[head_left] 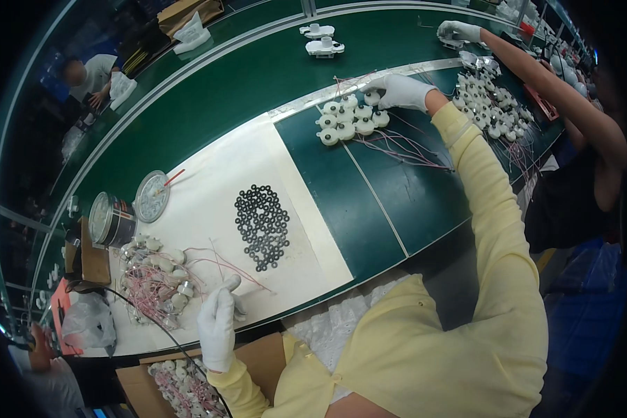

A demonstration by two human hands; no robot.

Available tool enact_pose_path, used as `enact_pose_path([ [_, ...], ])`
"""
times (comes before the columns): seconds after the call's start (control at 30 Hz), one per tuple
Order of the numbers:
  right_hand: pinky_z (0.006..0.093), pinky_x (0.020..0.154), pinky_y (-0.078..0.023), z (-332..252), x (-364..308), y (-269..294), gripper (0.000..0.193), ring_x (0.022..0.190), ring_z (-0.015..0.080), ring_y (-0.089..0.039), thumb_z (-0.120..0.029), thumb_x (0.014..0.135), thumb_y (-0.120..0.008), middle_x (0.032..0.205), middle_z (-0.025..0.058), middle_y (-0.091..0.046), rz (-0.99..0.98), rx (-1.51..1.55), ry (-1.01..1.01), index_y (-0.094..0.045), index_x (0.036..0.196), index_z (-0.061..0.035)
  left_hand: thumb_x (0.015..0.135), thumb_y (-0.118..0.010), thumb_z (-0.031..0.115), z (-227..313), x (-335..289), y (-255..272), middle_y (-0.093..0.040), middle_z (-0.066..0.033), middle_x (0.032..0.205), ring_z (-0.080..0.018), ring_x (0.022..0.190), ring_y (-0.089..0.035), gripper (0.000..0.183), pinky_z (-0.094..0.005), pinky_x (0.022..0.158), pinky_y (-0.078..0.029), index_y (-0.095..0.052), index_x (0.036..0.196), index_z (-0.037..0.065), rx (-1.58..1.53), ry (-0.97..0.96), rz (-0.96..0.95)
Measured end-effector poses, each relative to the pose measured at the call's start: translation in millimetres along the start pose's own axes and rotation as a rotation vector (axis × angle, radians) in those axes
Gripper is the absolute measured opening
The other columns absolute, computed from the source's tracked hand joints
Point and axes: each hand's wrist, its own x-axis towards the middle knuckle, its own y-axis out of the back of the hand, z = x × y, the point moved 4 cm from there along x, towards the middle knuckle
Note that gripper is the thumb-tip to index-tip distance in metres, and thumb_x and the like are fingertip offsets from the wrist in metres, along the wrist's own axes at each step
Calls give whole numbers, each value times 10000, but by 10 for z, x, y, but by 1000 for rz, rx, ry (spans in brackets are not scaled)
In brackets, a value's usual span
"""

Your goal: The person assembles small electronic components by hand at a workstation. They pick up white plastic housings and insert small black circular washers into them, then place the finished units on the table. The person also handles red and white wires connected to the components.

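My right hand (405,93), in a white glove, reaches far to the right. Its fingers close on a small white motor (371,98) with a dark top, at the corner of a neat cluster of similar white motors (345,131). Pink and white wires (404,150) trail from that cluster over the green table. My left hand (218,327), also gloved, is at the table's near edge, fingers curled together; what they hold, if anything, is hidden. Beside it lies a tangled heap of white motors with pink wires (153,282). Many black rings (261,226) lie on the white sheet (306,244).
A tin (111,219) and a round dish of pale paste (152,197) with a red stick stand at left. A conveyor (223,90) carries white housings (324,47). At right a co-worker's arm (543,83) reaches over more motors (491,104). Below, a carton (188,386) holds motors.
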Motion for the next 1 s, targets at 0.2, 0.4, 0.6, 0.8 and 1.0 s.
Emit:
enact_pose_path([
  [0.2,372,956,-543,-28,164,-88,630,1053,311,-688,-17,764,-671,1186,164,-726,-5,17,81,-645,1385,-115,1095,-524,279,-5,55,45,-603,-6,809,-83,737,-555,425,-225,670,-467,-652,1286,-78,-40,-15,28],
  [0.4,426,874,-559,-416,-392,524,589,987,374,-706,-263,886,-689,1067,243,-720,390,-108,192,-572,1421,-46,1101,-505,288,-34,39,149,-593,-8,759,-87,706,-524,431,-248,667,-439,-662,1266,-78,17,-72,109],
  [0.6,340,840,-544,-1913,-1913,1517,647,1009,193,-677,-317,876,-827,1238,91,-686,1155,-90,786,-585,1431,-88,1098,-488,237,-246,69,258,-635,-49,866,-115,749,-546,380,-256,714,-441,-680,1266,-44,27,-84,124],
  [0.8,337,848,-542,-1466,-2313,1834,632,1015,193,-674,-308,888,-805,1238,95,-684,1345,-187,535,-581,1436,-84,1089,-511,223,-213,69,221,-699,-86,981,-173,886,-595,377,-297,844,-490,-673,1303,-43,289,-177,62],
  [1.0,333,855,-539,-962,-2338,1833,618,1020,192,-670,-299,900,-783,1239,98,-682,1435,-48,355,-577,1440,-80,1088,-504,215,-279,11,352,-668,-63,934,-146,843,-583,378,-281,767,-493,-675,1306,-42,149,-331,193],
])
